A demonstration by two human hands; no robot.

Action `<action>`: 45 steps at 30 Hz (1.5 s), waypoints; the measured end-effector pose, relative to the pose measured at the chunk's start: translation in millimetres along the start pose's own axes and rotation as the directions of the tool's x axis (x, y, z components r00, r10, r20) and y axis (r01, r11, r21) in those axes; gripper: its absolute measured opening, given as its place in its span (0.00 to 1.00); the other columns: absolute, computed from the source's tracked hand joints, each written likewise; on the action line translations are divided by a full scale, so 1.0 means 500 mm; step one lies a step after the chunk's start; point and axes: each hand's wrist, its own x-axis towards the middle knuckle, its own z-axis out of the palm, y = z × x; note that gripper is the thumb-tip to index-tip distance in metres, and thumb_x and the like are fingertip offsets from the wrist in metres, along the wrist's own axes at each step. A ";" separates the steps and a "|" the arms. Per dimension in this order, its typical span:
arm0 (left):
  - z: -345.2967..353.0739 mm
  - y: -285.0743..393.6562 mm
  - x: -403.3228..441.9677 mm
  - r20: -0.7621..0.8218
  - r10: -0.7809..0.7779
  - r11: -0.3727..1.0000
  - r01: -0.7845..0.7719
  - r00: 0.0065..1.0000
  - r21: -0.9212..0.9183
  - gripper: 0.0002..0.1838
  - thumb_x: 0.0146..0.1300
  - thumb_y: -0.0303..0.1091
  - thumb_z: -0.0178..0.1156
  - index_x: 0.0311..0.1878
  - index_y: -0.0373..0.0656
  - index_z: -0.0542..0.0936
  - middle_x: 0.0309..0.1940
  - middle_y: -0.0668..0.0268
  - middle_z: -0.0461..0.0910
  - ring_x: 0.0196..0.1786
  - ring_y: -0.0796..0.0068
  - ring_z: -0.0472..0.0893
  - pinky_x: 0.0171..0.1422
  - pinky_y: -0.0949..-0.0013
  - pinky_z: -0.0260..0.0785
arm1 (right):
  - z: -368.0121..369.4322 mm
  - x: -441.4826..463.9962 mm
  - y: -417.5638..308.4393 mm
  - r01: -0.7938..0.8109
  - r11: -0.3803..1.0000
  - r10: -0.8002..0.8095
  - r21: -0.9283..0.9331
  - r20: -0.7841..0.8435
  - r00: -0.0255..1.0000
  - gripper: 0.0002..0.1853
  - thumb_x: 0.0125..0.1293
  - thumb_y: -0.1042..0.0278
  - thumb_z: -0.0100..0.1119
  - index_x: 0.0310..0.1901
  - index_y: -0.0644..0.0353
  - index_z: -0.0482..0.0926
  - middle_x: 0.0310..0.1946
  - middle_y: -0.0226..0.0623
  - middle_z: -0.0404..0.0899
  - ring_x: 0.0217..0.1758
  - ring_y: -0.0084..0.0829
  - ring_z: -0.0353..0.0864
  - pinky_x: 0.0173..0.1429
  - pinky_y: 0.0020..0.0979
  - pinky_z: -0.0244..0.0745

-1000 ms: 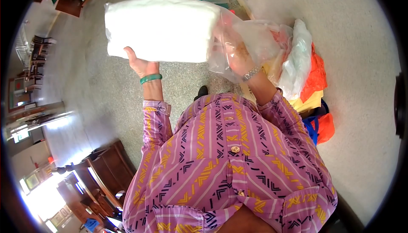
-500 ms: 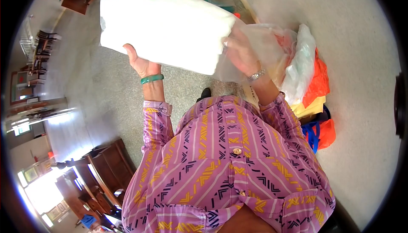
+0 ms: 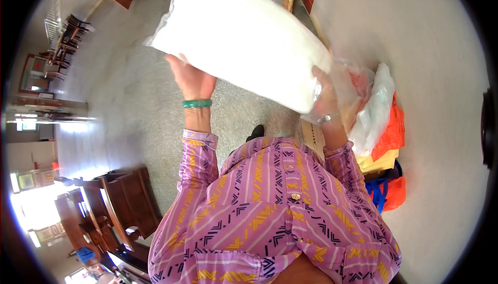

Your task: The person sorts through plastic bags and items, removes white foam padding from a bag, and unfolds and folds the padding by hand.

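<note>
The white package (image 3: 244, 35) slants above the floor (image 3: 135, 87): the left grip (image 3: 193, 81) supports its lower edge (fingers partly hidden behind, so its closure cannot be told), while the right grip (image 3: 326, 96) grasps its lower right end.

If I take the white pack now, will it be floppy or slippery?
The white pack is probably soft, given its rounded corners, but perhaps not very floppy: its near edge runs nearly straight between left hand and right hand. The shiny clear wrap may be slippery.

White plastic-wrapped bundle (image 3: 246, 40), bulky, oblong, held up aslant
</note>
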 end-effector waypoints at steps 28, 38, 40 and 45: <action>-0.112 0.079 0.003 -0.258 0.233 0.972 -0.230 0.938 0.042 0.29 0.64 0.55 0.43 0.54 0.37 0.66 0.54 0.50 0.67 0.59 0.46 0.64 0.64 0.46 0.56 | -0.314 -0.017 -0.016 0.199 0.863 -0.252 -0.465 -0.054 0.966 0.19 0.59 0.63 0.50 0.49 0.67 0.71 0.48 0.41 0.72 0.50 0.33 0.72 0.55 0.31 0.67; -0.140 0.043 0.004 -0.183 0.080 0.949 -0.018 0.980 0.316 0.20 0.67 0.44 0.43 0.52 0.38 0.68 0.51 0.57 0.71 0.53 0.57 0.71 0.58 0.54 0.64 | -0.301 0.017 -0.013 0.391 0.598 -0.367 -0.699 0.195 0.910 0.18 0.58 0.68 0.52 0.50 0.66 0.69 0.48 0.42 0.73 0.48 0.34 0.74 0.51 0.31 0.71; -0.143 0.063 0.008 -0.278 0.104 0.969 -0.034 0.955 0.246 0.19 0.68 0.43 0.39 0.50 0.37 0.68 0.51 0.54 0.70 0.52 0.53 0.72 0.58 0.52 0.66 | -0.230 -0.013 -0.031 0.099 0.993 -0.096 -0.060 0.052 0.994 0.22 0.57 0.68 0.54 0.54 0.65 0.66 0.47 0.41 0.73 0.48 0.35 0.75 0.49 0.32 0.73; -0.188 0.139 0.015 -0.279 0.195 0.942 -0.101 0.940 0.319 0.18 0.69 0.42 0.38 0.49 0.39 0.69 0.51 0.54 0.70 0.54 0.48 0.70 0.58 0.47 0.66 | -0.207 -0.034 -0.049 0.179 0.960 -0.165 -0.214 0.082 0.983 0.25 0.56 0.68 0.55 0.55 0.65 0.64 0.46 0.39 0.73 0.46 0.32 0.75 0.48 0.32 0.74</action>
